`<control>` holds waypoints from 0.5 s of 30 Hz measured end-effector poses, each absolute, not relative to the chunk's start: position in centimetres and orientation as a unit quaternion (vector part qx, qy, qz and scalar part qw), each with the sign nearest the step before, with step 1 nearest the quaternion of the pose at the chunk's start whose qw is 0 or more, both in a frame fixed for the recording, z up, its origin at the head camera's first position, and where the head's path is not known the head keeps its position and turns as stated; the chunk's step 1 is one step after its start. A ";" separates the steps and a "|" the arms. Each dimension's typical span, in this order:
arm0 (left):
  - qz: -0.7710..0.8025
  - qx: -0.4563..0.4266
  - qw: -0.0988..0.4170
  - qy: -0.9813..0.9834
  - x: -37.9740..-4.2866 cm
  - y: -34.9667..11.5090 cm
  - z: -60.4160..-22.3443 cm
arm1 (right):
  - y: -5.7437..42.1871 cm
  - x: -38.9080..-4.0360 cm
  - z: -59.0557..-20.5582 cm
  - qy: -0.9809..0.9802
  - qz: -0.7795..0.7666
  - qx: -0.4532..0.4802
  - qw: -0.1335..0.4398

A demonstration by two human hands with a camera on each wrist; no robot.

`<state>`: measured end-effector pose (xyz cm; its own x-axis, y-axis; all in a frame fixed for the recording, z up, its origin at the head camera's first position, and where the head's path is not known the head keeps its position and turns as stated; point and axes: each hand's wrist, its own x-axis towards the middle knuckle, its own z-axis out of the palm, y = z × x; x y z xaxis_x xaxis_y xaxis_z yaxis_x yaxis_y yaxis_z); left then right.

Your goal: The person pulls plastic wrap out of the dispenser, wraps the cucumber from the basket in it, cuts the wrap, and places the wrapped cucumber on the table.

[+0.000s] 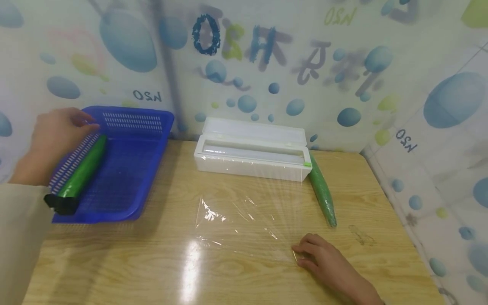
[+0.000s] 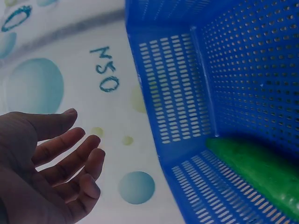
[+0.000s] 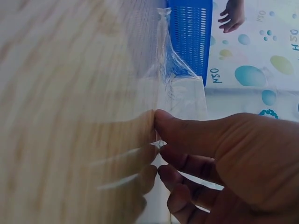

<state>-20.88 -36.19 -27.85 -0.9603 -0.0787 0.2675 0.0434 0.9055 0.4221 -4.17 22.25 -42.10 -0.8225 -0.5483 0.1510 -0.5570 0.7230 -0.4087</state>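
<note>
Booth-like nook: bubble-patterned walls (image 1: 320, 101), table (image 1: 248, 279)

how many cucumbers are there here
2: one cucumber in the blue basket, another cucumber on the wooden table by the right end of the white cling film dispenser. No others show.

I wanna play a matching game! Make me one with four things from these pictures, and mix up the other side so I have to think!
Things:
1. basket
2. box
3. clear film
4. left hand

Clues:
A. white, with its lid open
B. holding nothing
C. pinched by the right hand
D. blue, with a green cucumber inside

Right pairs: 1-D, 2-A, 3-C, 4-B
</note>
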 end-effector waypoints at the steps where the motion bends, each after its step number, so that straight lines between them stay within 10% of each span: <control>1: -0.217 0.016 0.136 -0.967 -21.0 -36.3 -27.9 | 22.3 -4.2 -42.1 -0.928 0.224 0.298 0.010; 9: -0.184 0.026 0.102 -0.977 -22.0 -38.2 -29.5 | 22.3 -4.1 -42.2 -0.926 0.224 0.302 0.014; 15: -0.188 -0.014 -0.039 -0.981 -22.8 -40.0 -31.3 | 22.3 -4.0 -42.2 -0.929 0.229 0.292 0.007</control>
